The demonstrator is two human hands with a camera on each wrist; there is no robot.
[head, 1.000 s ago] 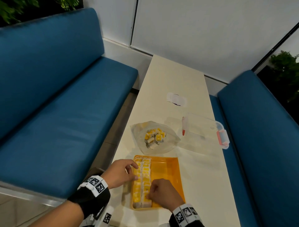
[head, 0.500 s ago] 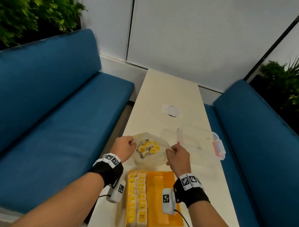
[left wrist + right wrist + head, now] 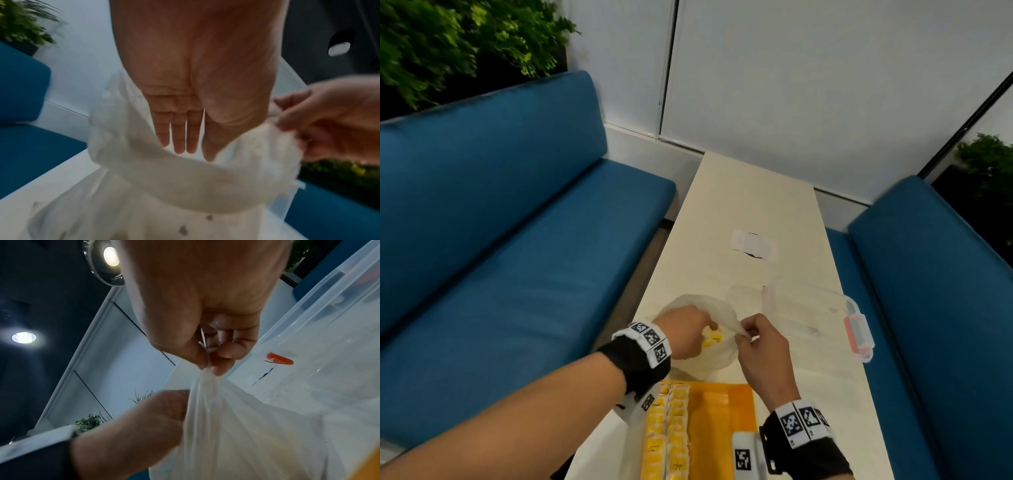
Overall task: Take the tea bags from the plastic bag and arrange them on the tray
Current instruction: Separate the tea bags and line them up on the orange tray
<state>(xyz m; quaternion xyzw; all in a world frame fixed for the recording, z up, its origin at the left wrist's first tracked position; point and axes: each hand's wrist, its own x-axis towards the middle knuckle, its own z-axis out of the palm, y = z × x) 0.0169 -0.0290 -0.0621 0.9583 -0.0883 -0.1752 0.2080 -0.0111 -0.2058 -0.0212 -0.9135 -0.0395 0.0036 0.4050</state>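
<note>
No legible text; tea bags' [image 3: 711,339] print too blurred.

Dim, motion-blurred wrist views; ceiling spotlights [image 3: 111,256] glare.

- The head view looks forward and down from above the table [image 3: 750,205], taking in both forearms from moderately near.
- The left wrist view sits right behind the left hand [image 3: 191,78], facing along its fingers.
- The right wrist view looks past the right hand [image 3: 197,308], tilted up toward the ceiling.
- All three share the plastic bag [image 3: 717,354].
</note>
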